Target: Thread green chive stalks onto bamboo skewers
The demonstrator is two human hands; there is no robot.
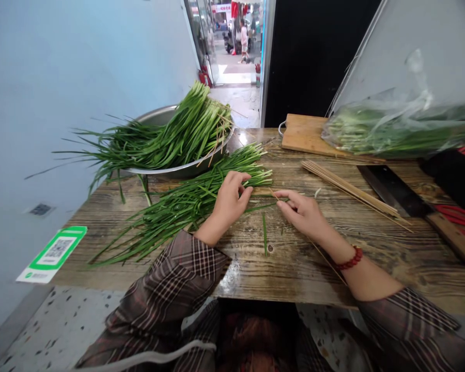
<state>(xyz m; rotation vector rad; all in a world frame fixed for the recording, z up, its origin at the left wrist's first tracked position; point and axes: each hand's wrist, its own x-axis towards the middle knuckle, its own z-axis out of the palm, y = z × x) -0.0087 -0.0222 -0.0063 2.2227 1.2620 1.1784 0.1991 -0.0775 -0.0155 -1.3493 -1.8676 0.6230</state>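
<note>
My right hand point(300, 212) pinches a thin bamboo skewer point(328, 260) near its far end; the rest runs back under the wrist towards me. A green leaf reaches close to those fingertips. My left hand point(230, 199) rests at the near side of a pile of garlic chives point(182, 206), thumb and forefinger apart with nothing visible between them. The pile's pale stem ends point right. Behind it, a metal basin point(178, 170) holds more chives point(178, 129), with several thin skewers sticking out at their stem ends.
On the right of the wooden table point(232, 279) lie a bundle of skewers point(349, 188), a cleaver point(399, 191) and a red cord point(459, 219). A bag of greens point(403, 129) overlaps a cutting board point(306, 134). A QR card point(54, 253) is at the left edge.
</note>
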